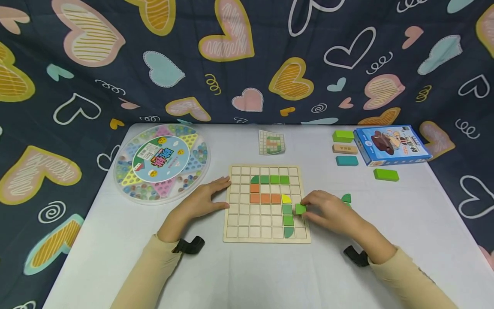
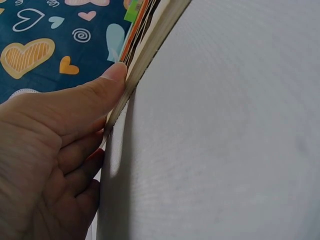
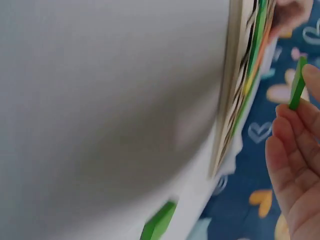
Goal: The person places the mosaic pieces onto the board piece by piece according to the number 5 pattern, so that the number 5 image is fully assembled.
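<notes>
A square wooden grid board [image 1: 239,221] lies on the white table with colored tiles in some cells. Greens run along the upper row, orange tiles [image 1: 265,198] with one yellow tile [image 1: 286,198] in the middle, and more greens down the right side. My left hand [image 1: 198,201] rests against the board's left edge, thumb and fingers spread apart and touching it. Between thumb and fingertips my right hand [image 1: 332,210] pinches a light green square tile [image 3: 298,85], held over the board's right-hand columns. Beyond that hand lie green pieces [image 1: 346,198], one partly hidden by it.
Behind the board stands a small pattern card [image 1: 272,143]. A round marble game board [image 1: 127,189] is at left. On the right are a blue box [image 1: 391,145], green blocks [image 1: 342,136], a wooden block [image 1: 344,149] and a teal block [image 1: 347,161]. Heart-patterned cloth hangs behind.
</notes>
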A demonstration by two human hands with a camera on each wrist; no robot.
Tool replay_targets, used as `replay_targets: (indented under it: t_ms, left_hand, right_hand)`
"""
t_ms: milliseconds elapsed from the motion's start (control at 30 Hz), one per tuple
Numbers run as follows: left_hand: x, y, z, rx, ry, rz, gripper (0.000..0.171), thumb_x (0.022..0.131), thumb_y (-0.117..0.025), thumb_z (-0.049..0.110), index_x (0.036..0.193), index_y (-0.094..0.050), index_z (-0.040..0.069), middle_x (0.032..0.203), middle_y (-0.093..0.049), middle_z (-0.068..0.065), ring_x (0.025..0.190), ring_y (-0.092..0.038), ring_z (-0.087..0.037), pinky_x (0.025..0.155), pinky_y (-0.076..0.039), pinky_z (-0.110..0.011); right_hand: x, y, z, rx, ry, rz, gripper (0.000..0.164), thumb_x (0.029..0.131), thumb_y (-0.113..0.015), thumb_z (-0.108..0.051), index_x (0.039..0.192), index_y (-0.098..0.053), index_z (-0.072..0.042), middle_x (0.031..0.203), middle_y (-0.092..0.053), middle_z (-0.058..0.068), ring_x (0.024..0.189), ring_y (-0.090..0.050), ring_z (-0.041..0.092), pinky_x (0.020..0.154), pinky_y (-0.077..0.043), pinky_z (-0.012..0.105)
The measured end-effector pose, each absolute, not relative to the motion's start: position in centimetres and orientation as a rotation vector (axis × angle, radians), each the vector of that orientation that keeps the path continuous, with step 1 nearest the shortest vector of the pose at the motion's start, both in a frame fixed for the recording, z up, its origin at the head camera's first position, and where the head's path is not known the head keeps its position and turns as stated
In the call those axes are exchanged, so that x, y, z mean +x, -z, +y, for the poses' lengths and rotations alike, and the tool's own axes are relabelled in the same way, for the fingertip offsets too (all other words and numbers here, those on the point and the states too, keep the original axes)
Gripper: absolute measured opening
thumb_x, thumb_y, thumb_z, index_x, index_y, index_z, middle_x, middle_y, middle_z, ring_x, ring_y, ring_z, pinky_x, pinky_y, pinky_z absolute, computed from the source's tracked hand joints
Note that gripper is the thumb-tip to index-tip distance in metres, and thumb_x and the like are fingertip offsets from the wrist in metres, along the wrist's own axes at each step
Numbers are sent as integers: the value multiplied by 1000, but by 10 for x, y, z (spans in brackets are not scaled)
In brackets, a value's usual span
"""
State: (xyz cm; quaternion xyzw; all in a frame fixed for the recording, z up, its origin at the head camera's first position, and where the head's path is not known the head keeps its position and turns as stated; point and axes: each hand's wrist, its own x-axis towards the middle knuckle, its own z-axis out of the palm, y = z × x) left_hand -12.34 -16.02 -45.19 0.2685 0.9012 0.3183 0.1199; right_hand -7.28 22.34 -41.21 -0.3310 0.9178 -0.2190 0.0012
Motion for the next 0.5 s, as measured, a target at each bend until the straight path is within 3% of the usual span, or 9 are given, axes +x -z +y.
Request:
replay_targets:
  t_ms: [200,433,500]
  left_hand:
    - [-123,451,-160,777,-926,2635,68,82,-73,34,139,-48,5,151,-36,-6,141,-31,-24,115,-29,-42]
    - [-123,451,-160,784,-937,2633,68,82,-73,33,138,-48,4,151,-36,-7,141,-31,-25,115,-29,-42]
    - [-122,451,-160,781,-937,2631,68,82,-73,33,138,-48,5,151,-36,-7,141,-31,-25,115,-29,-42]
  right_hand:
    - [-58,414,198,-1175,666,2791,24,82,-75,-25,100,-69,-10,95,-66,-5,88,-59,7,75,-55,26]
    - [-51,421,178,-1311,582,2751,24,81,-75,-30,97,-71,-13,93,-65,-6,88,-60,6,81,-55,27]
    - [-50,423,175,-1341,571,2745,24,80,-75,-30,96,-71,-13,92,-65,-7,86,-59,5,76,-54,24]
